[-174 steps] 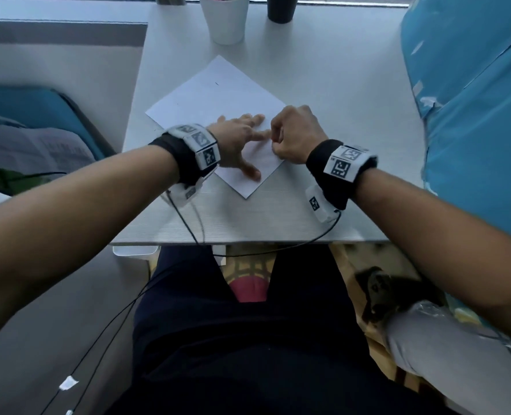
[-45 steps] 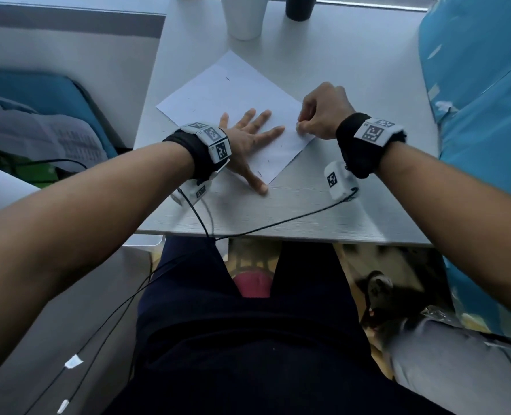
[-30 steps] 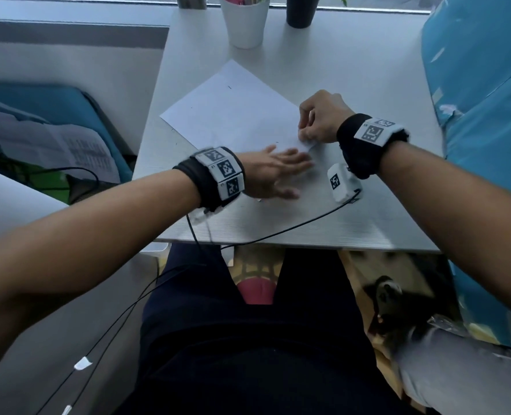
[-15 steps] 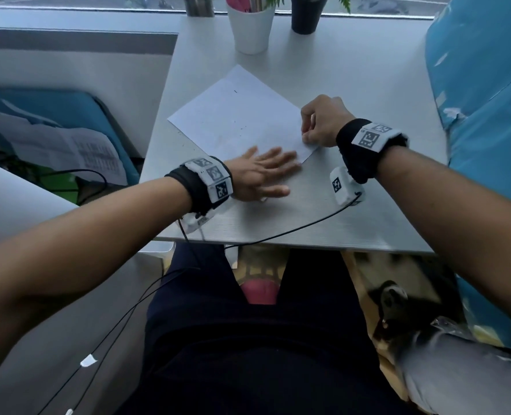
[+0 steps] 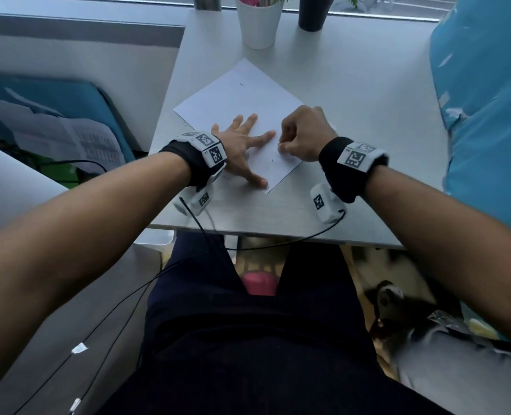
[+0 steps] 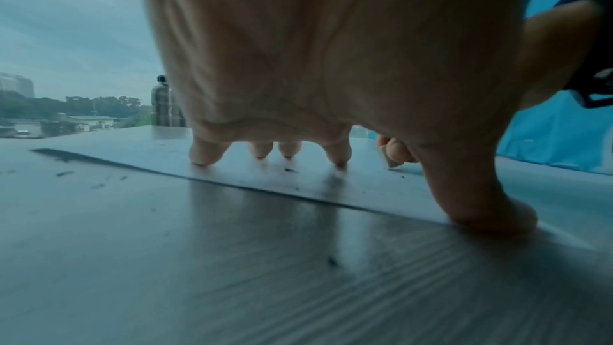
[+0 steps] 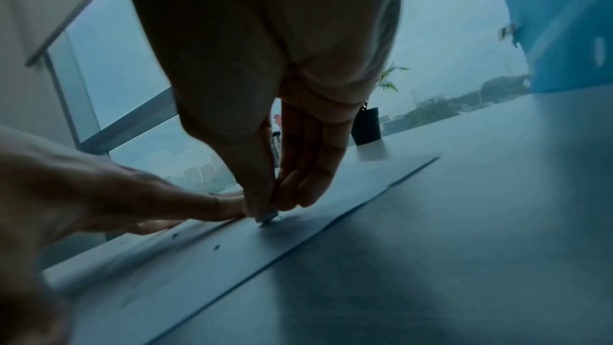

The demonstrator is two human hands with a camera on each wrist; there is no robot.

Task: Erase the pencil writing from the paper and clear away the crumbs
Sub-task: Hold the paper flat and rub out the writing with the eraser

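A white sheet of paper (image 5: 242, 97) lies turned like a diamond on the grey table (image 5: 353, 100). My left hand (image 5: 242, 145) lies flat on its near half with fingers spread, the thumb at the near corner. My right hand (image 5: 303, 136) pinches a small eraser (image 7: 267, 217) between thumb and fingers, its tip touching the paper just right of my left index finger. The eraser (image 6: 391, 160) also shows past my left palm. Dark crumbs (image 6: 291, 170) dot the paper (image 6: 331, 182), and more crumbs (image 7: 215, 247) lie near the eraser. Other crumbs (image 6: 64, 173) sit on the table left of the sheet.
A white cup (image 5: 258, 23) with pink items and a dark plant pot (image 5: 313, 12) stand at the table's far edge by the window. A blue covering (image 5: 487, 100) hangs along the right side. Sensor cables (image 5: 278, 244) trail off the near edge over my lap.
My left hand moved from the paper's near edge back up onto the sheet and spread flat. My right hand came in from the right corner, bringing the eraser down next to the left index finger.
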